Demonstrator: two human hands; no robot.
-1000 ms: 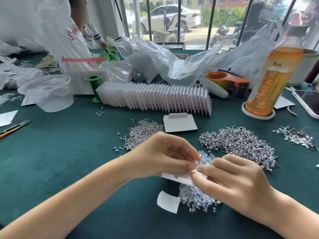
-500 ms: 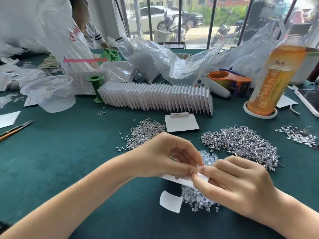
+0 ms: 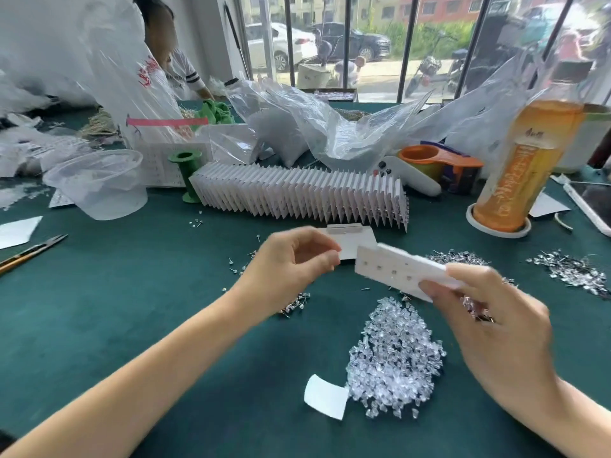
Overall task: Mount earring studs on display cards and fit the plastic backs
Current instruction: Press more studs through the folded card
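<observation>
Two hands work above a green-covered worktop (image 3: 109,305) strewn with earring parts. At far left sit cutters (image 3: 31,251) and a clear plastic cup (image 3: 99,185); behind them a second person sorts stock among plastic bags (image 3: 314,127). The left hand (image 3: 291,269) hovers with fingers curled inward, thumb meeting fingertips; whether it pinches a stud or back is too blurred to tell. A long accordion row of white cards (image 3: 301,193) stands behind it, apparently finished or waiting stock. To the right, the right hand (image 3: 489,312) grips a white display card (image 3: 396,269) by its near end, lifted clear of the worktop and tilted so its row of small marks faces the worker, likely for checking or for the next fitting. Below lies a heap of clear plastic backs (image 3: 393,355), within easy reach; silver stud piles (image 3: 572,271) spread farther right. An orange drink bottle (image 3: 525,163) stands beside a phone (image 3: 591,203). Barred windows show parked cars outside.
</observation>
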